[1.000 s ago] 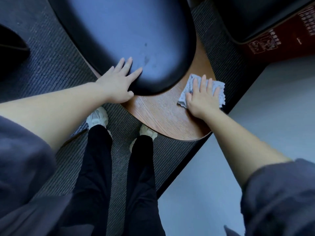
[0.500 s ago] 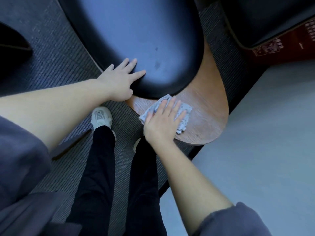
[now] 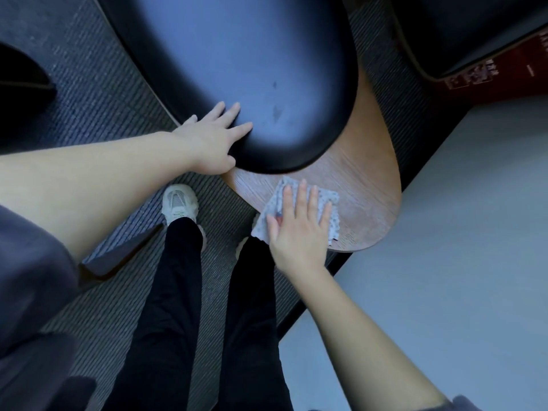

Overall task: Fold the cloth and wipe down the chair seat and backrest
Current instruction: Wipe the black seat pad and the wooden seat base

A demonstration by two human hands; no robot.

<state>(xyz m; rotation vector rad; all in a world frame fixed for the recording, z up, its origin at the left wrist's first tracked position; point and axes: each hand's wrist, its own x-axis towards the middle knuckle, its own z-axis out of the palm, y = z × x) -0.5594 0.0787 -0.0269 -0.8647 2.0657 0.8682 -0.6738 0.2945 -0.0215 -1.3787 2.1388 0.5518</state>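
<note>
The chair has a dark padded cushion (image 3: 237, 63) on a curved wooden shell (image 3: 367, 173). A small folded cloth (image 3: 324, 200), pale with a dotted pattern, lies flat on the wood near its front rim. My right hand (image 3: 299, 229) presses down on the cloth with fingers spread, covering most of it. My left hand (image 3: 213, 140) rests flat on the front left edge of the cushion, fingers apart, holding nothing.
Ribbed grey carpet (image 3: 98, 93) lies under the chair. My legs in black trousers and a white shoe (image 3: 179, 203) stand just in front of it. A pale table top (image 3: 444, 262) fills the right. A dark red box (image 3: 498, 72) sits at the far right.
My right hand slid the cloth from the right side of the wooden shell leftward to its front part, then shifted slightly back right. My left hand stayed on the cushion edge.
</note>
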